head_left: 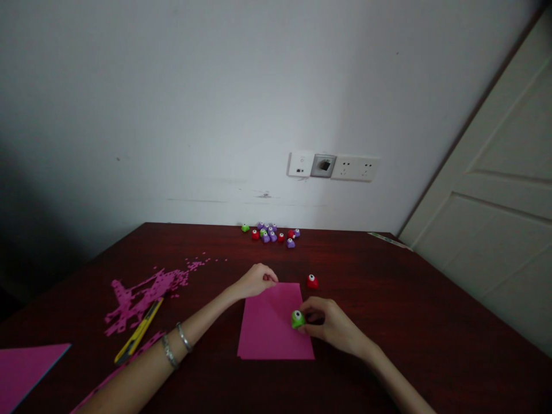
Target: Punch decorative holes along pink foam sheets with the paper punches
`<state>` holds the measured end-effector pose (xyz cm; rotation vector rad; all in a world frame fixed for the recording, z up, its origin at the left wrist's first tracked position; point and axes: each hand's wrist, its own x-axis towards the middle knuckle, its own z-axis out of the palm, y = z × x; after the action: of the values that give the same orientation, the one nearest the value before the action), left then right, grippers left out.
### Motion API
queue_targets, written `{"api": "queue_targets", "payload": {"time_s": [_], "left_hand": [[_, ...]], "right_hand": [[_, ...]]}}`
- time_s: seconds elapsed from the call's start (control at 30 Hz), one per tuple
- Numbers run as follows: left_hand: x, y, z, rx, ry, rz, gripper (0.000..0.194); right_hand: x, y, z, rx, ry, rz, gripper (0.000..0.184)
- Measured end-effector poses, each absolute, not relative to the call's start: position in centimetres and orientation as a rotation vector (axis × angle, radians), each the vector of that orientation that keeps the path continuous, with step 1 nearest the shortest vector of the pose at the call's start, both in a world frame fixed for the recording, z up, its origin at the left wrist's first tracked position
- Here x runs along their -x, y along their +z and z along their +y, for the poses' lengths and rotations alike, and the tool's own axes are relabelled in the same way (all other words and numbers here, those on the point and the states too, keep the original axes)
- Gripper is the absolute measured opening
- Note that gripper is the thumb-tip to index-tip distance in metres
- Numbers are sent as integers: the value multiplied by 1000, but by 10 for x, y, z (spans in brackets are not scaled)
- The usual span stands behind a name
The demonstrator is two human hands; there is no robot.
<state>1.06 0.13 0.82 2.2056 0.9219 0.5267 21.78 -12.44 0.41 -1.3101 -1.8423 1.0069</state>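
Observation:
A stack of pink paper [273, 322] lies on the dark red table, its sheets slightly offset at the lower left. My left hand [255, 280] is closed at the paper's top edge, fingertips pinched around the rim near the middle. Between the thumb and fingers of my right hand [330, 325] is a small green craft punch [297, 319] with a white and black button on top. This punch is over the right side of the paper; whether it touches the sheet I cannot tell. Just beyond the paper's top right corner sits a red craft punch [312, 282].
Several red, green and purple craft punches [272, 236] cluster near the wall. Pink punched scraps and confetti [159, 287] spread at left, beside a yellow utility knife [140, 333]. Another pink sheet [30, 374] lies at lower left. A thin strip [389, 240] rests at the far right edge.

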Motion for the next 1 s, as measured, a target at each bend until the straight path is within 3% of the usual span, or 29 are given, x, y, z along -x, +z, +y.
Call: {"api": "queue_targets", "payload": {"time_s": [0.2,0.57,1.0], "left_hand": [[-9,9,3,-2246,537,873,17],[-8,9,4,-2074,537,829,13],[-6,9,7,-1976,543,774,15]], "right_hand": [[-222,10,-122,1266,1152,-1738,23],[-248,-9,-103,1418,655,-1587,29],[-241,-17,-104,1470,651,-1586,21]]}}
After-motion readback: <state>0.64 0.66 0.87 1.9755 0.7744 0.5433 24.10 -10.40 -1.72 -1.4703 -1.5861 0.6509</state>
